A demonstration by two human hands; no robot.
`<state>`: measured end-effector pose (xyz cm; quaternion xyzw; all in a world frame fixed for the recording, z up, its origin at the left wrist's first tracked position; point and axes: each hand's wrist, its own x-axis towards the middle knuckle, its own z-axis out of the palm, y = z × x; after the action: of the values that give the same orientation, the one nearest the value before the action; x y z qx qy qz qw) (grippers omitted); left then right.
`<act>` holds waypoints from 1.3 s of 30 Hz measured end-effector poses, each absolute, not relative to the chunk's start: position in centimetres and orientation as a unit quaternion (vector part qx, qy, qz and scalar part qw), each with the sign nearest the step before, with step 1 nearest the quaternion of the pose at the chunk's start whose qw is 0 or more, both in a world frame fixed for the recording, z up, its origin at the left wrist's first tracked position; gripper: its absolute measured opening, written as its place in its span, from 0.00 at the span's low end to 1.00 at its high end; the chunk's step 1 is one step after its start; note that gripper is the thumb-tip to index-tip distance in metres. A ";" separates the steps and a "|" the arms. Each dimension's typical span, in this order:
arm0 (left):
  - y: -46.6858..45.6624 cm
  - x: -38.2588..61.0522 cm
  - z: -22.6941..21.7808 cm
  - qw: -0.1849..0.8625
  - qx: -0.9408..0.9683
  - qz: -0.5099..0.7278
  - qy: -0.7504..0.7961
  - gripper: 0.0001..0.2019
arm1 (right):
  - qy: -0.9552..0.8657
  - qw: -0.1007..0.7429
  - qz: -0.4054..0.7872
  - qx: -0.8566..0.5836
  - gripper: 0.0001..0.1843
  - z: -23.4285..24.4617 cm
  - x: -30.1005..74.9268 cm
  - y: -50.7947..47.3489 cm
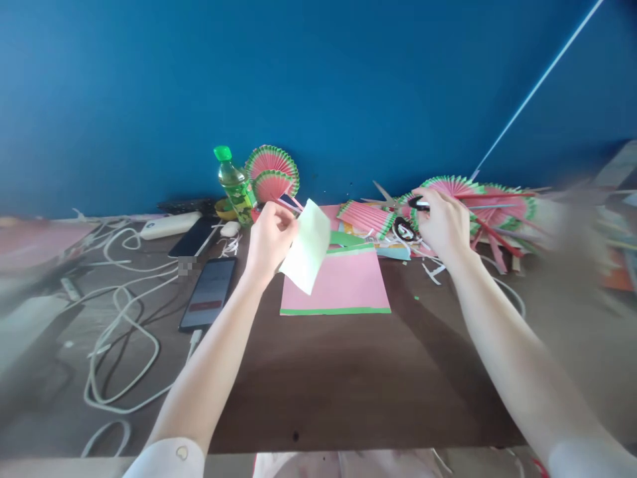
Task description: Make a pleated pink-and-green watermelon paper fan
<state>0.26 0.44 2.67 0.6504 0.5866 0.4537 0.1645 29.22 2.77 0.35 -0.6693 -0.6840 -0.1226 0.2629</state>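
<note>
My left hand (273, 238) pinches a pale green sheet of paper (307, 247), raised and tilted above the desk. Under it lies a pink sheet (343, 282) with green strips along its near and far edges. Over the clutter on the right, my right hand (444, 222) closes its fingers on a small black-handled tool (418, 203), whose exact kind is unclear. Close to that hand are a black ring-shaped item (404, 230), a pleated pink-and-green paper (367, 217) and a pink-and-green paper fan (450, 186).
A green-capped bottle (235, 186) stands by more paper fans (271, 171) against the blue wall. To the left lie a phone (208, 292), a dark phone-like slab (194, 237), a white power bank (170, 226) and looped white cables (119, 312). Red sticks (497, 240) and paper scraps crowd the right.
</note>
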 end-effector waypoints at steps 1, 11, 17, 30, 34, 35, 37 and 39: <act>0.7 0.2 2.5 0.205 0.648 0.454 0.576 0.06 | -0.678 0.281 -0.127 -0.667 0.24 0.5 29.0 2.6; 1.4 -1.9 0.6 0.296 0.659 0.381 0.577 0.14 | -0.638 0.409 0.027 -0.652 0.19 -0.9 28.8 3.6; 1.7 -1.7 -0.1 0.337 0.636 0.404 0.564 0.15 | -0.665 0.472 0.064 -0.576 0.25 -1.1 28.5 4.0; 1.9 -1.3 -0.6 0.478 0.534 0.491 0.496 0.17 | -0.644 0.498 0.204 -0.543 0.18 -1.5 27.2 4.0; 2.2 -1.2 -1.2 0.510 0.490 0.491 0.508 0.15 | -0.641 0.421 0.422 -0.484 0.18 -1.3 26.5 3.4; 2.3 -1.0 -1.3 0.508 0.477 0.498 0.516 0.15 | -0.630 0.396 0.471 -0.474 0.16 -1.2 26.3 3.2; 2.2 -0.5 -1.7 0.505 0.448 0.518 0.526 0.18 | -0.608 0.353 0.542 -0.461 0.14 -0.8 26.0 2.6; 2.2 -0.1 -2.0 0.507 0.409 0.549 0.524 0.26 | -0.600 0.323 0.584 -0.441 0.16 -0.5 25.9 2.0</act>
<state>-0.08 2.22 -1.99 0.4088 0.5237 0.5491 0.5072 25.87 1.98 -0.50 -0.4413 -0.5995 0.5841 0.3234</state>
